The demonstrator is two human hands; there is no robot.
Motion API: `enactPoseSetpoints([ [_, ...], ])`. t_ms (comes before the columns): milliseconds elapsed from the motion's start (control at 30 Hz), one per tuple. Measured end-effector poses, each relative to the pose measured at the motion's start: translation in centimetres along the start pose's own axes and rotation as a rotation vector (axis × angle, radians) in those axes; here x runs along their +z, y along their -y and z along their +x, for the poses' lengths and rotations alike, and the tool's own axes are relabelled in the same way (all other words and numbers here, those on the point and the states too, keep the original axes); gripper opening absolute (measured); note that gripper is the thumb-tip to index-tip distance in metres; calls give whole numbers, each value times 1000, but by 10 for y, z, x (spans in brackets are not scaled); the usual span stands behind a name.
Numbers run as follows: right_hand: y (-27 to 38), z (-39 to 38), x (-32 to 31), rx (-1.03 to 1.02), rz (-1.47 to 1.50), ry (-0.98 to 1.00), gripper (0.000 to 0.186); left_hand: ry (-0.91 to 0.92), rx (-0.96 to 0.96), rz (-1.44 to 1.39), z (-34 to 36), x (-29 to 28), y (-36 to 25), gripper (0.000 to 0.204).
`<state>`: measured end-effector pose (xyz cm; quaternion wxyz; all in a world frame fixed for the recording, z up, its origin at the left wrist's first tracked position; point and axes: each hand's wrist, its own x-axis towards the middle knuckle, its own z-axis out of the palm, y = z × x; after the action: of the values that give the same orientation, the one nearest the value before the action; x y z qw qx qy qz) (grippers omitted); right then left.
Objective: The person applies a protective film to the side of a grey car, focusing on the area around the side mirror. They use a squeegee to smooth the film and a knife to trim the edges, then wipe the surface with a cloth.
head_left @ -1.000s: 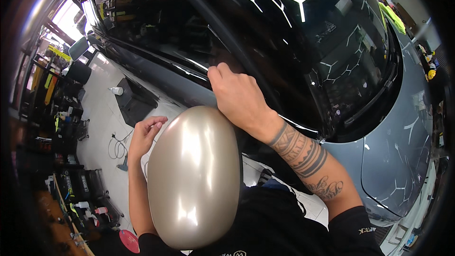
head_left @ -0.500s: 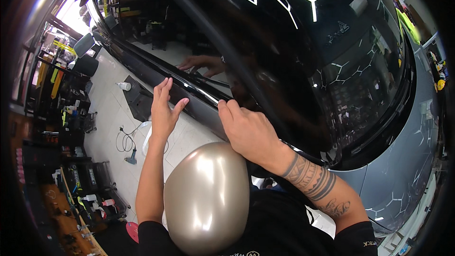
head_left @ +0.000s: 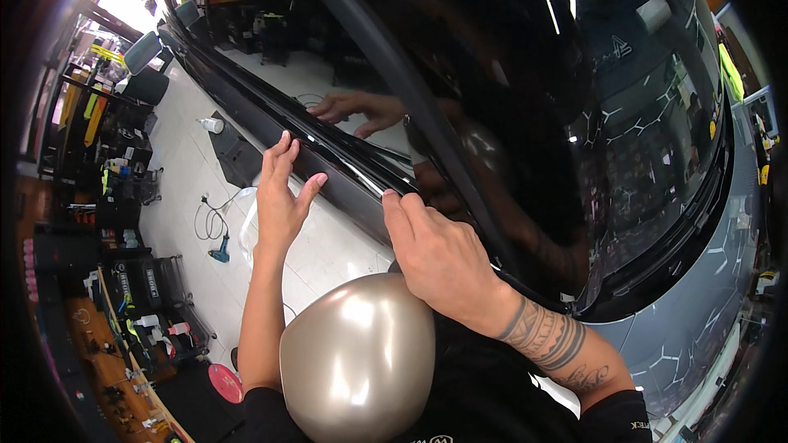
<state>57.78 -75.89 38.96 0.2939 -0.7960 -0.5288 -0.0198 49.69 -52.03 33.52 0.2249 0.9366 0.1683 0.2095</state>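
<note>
My left hand [head_left: 283,197] lies open, its fingertips at the upper edge of the dark grey car door [head_left: 345,197] and its thumb held apart. A glossy black window trim strip [head_left: 349,166] runs along the base of the dark side window [head_left: 271,57]. At the strip's nearer end, the fingers of my tattooed right arm's hand [head_left: 439,254] are curled and pressed together; what they pinch is hidden. Below my hands bulges a smooth, rounded champagne-coloured shell [head_left: 357,353]. The window glass mirrors my left hand.
Beyond the window, the black pillar [head_left: 369,33] and windscreen [head_left: 632,115] rise to the right. On the tiled floor lie a teal heat gun [head_left: 219,251] with its cord, and a white bottle [head_left: 211,125] on a dark mat. Cluttered shelves [head_left: 90,115] line the left side.
The view has shifted slightly, so the car and shell sit a little differently in it. Both hands keep nearly the same place on the door and trim.
</note>
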Motion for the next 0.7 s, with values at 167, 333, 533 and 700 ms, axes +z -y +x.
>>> enactPoseSetpoints([
  [167,-1,1,1,10,25,10,38,6,-21,10,1,1,1,60],
  [333,-1,1,-1,32,57,17,37,7,-27,-7,0,1,-3,59],
  [533,-2,-1,0,24,90,-1,35,1,-30,-13,-1,1,-4,60],
  [700,-2,-2,0,26,97,11,34,12,-42,-3,-1,2,-4,62],
])
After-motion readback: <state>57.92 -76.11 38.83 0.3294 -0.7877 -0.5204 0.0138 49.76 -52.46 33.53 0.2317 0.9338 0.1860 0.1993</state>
